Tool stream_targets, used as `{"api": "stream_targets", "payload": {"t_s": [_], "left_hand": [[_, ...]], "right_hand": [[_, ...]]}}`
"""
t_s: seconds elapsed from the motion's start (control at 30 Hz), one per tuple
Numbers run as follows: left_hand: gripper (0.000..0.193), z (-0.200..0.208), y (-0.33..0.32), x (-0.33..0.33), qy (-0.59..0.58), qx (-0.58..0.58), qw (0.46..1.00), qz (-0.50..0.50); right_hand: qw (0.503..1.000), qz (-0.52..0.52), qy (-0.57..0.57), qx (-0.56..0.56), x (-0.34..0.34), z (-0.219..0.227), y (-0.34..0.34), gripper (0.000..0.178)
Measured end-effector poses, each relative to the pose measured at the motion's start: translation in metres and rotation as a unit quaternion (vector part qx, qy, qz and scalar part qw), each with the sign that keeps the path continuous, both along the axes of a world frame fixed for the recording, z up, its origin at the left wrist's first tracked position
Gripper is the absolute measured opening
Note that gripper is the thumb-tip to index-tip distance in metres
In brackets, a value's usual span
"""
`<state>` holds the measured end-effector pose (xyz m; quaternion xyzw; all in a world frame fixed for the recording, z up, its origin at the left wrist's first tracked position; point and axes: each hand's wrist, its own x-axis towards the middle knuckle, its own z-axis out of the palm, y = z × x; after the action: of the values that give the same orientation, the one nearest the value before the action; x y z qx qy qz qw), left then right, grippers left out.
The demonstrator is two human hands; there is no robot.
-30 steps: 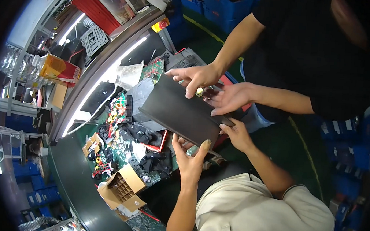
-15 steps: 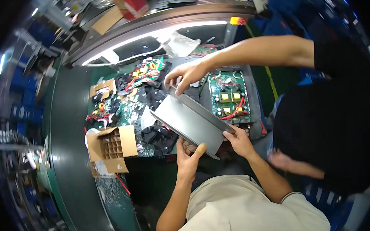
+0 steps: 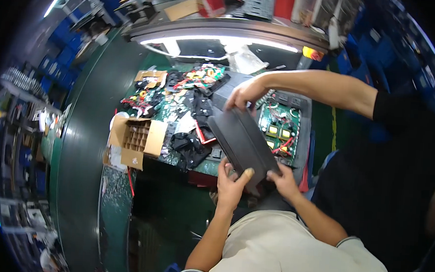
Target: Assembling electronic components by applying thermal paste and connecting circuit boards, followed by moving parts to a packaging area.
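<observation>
A dark grey folded metal panel [image 3: 244, 143], long with raised edges, is held tilted above the front of the bench. My left hand [image 3: 232, 184] grips its near left corner, thumb on top and fingers curled under the edge. At the near right edge, my right hand [image 3: 284, 182] pinches the panel. A co-worker's hand [image 3: 245, 94] reaches from the right and touches the panel's far end. Just right of the panel lies a green circuit board [image 3: 280, 121] with yellow-topped parts and red wires, set in a grey tray-like housing.
Left on the bench stands an open cardboard box [image 3: 155, 138] with dividers. Behind it lie heaps of small electronic parts [image 3: 142, 97] and black pieces [image 3: 191, 149]. A lit lamp bar [image 3: 263, 42] spans the back. A dark conveyor belt [image 3: 84, 153] runs along the left; the co-worker [image 3: 374, 180] stands close at right.
The panel has turned steeper and shows a darker face. Both my hands and the co-worker's hand have turned with it. The whole view has shifted, with the bench lower in the picture.
</observation>
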<state>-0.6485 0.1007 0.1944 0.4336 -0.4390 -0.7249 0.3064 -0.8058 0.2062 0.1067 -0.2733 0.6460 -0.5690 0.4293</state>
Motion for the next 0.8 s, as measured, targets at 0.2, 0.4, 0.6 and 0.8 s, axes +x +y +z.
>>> {"api": "stream_targets", "payload": {"t_s": [0.2,0.4,0.6,0.8], "left_hand": [[0.083,-0.005,0.045,0.047,0.026,-0.036,0.993,0.106],[0.054,-0.021,0.012,0.147,0.139,0.077,0.954,0.254],[0.049,0.042,-0.015,0.214,0.172,0.009,0.937,0.304],[0.048,0.073,-0.008,0.2,0.204,-0.027,0.938,0.279]], "right_hand": [[0.983,0.124,0.118,-0.065,0.035,0.025,0.004,0.036],[0.894,0.374,0.238,-0.059,0.07,0.087,-0.082,0.051],[0.793,0.344,-0.503,-0.016,0.031,0.129,-0.046,0.074],[0.675,0.255,-0.681,-0.128,0.022,0.144,-0.024,0.091]]}}
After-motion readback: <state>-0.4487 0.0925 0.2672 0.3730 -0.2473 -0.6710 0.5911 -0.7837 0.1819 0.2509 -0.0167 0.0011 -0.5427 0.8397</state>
